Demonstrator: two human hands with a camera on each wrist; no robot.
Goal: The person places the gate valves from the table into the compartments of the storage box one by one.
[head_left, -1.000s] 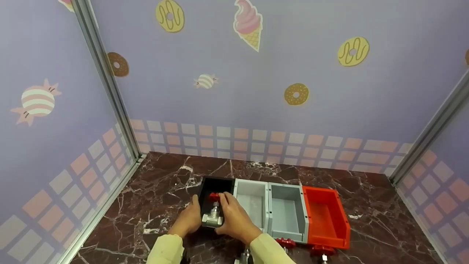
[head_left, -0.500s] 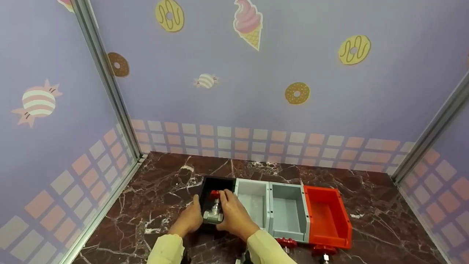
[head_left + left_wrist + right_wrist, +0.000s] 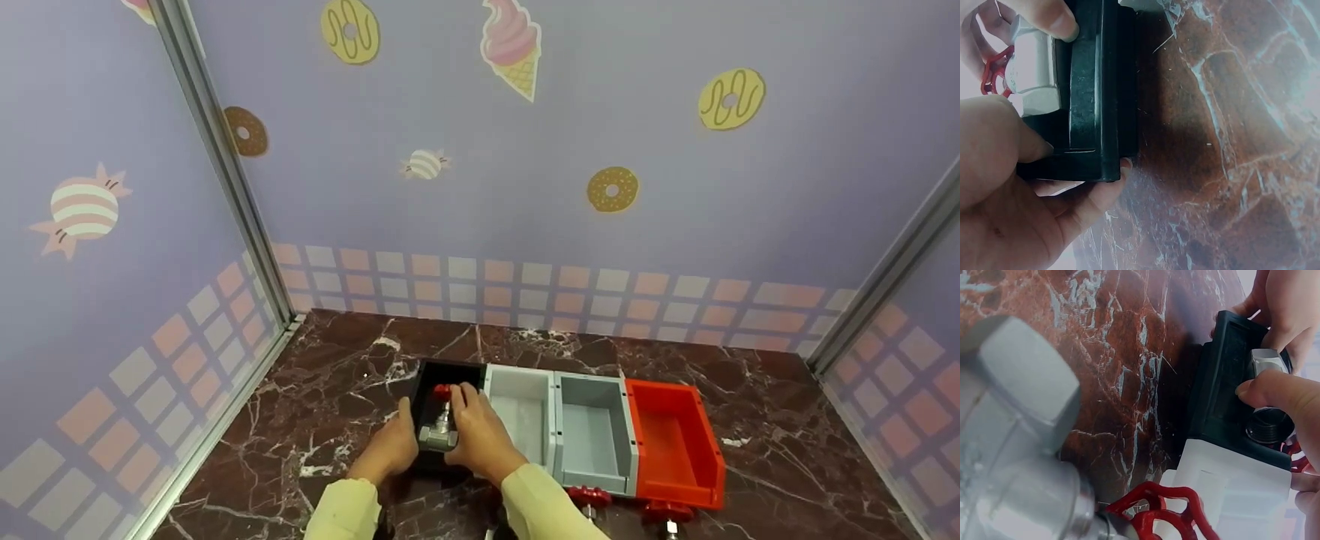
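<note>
My right hand (image 3: 484, 441) holds a silver metal valve (image 3: 437, 436) with a red handwheel (image 3: 442, 391), inside the black bin (image 3: 452, 367). The handwheel points toward the bin's far end and the hex-ended body lies near its front. In the right wrist view, the right thumb (image 3: 1258, 391) lies across the valve body. My left hand (image 3: 390, 450) grips the black bin's left wall. In the left wrist view its thumb is inside the wall and a fingertip (image 3: 1126, 164) shows outside. Right-hand fingers hide part of the handwheel.
A white bin (image 3: 487, 379), a grey bin (image 3: 559, 431) and a red bin (image 3: 712, 465) adjoin the black one in a row. Red-handled valves (image 3: 589, 496) (image 3: 667, 511) lie before them. Another valve (image 3: 1022, 382) looms close in the right wrist view. Patterned panels (image 3: 525, 225) enclose the marbled table (image 3: 337, 390).
The valve and my right hand have shifted slightly away from me, toward the black bin's far end. My left hand stays at the bin's left wall. The head view has shifted slightly.
</note>
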